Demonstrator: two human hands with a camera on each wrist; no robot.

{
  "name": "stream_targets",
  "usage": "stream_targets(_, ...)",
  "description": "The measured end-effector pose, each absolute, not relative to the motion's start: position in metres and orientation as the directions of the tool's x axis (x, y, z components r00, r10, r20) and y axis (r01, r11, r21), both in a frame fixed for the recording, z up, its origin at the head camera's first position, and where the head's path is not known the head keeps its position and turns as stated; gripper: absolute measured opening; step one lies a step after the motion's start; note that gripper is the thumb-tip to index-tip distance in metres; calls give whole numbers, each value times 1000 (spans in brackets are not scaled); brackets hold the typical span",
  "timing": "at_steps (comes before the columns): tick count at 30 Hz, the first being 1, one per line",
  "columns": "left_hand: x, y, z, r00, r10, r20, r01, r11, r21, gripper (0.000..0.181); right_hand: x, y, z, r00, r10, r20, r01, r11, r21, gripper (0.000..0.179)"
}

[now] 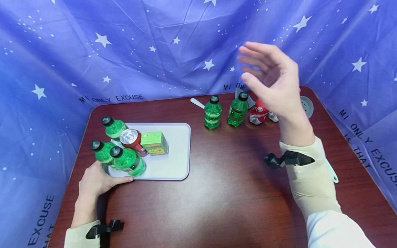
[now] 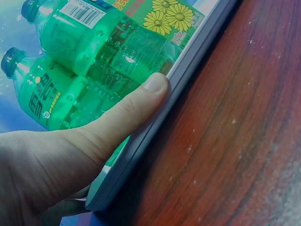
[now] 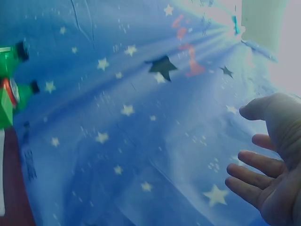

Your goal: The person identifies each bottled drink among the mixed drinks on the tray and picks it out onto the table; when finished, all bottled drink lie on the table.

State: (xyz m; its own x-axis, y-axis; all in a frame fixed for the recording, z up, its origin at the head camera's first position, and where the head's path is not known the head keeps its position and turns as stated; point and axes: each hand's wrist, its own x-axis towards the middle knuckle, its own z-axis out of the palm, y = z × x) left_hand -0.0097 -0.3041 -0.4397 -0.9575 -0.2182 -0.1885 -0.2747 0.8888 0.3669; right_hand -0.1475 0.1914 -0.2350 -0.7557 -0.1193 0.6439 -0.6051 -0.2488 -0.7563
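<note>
At the near left corner of a white tray (image 1: 176, 165), my left hand (image 1: 94, 181) grips the rim, thumb along the edge; its other fingers are mostly hidden. On the tray stand green soda bottles (image 1: 128, 162), a red can (image 1: 131, 139) and a green drink carton (image 1: 154, 143) with yellow flowers. The left wrist view shows the thumb (image 2: 141, 101) against the tray edge, beside the bottles (image 2: 108, 47). My right hand (image 1: 273, 75) is raised in the air above the back right of the table, fingers spread and loosely bent, holding nothing.
Two more green bottles (image 1: 212, 113) stand at the back of the table, near a white handle (image 1: 197, 103). A red-and-white container (image 1: 258, 112) and a grey perforated utensil (image 1: 307, 106) are partly behind my right arm. Blue star-printed cloth (image 1: 173, 51) hangs around the table.
</note>
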Motion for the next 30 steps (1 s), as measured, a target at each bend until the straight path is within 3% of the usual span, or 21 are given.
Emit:
stream_targets(8, -11, -302, -439, -958, -216, -186, -272, 890, 365, 130, -143, 149, -251, -660, -262, 704, -682, -183, -708, 52)
stream_targets(19, -7, -305, -440, -958, -221, -184, -276, 886, 373, 128, -121, 77, -282, -663, -383, 643, -582, -277, -765, 57)
stream_targets(30, -9, -303, -440, -959, -215, -185, -271, 888, 371, 129, -100, 7, -320, -584, -564, 584, -633, -134, -763, 58)
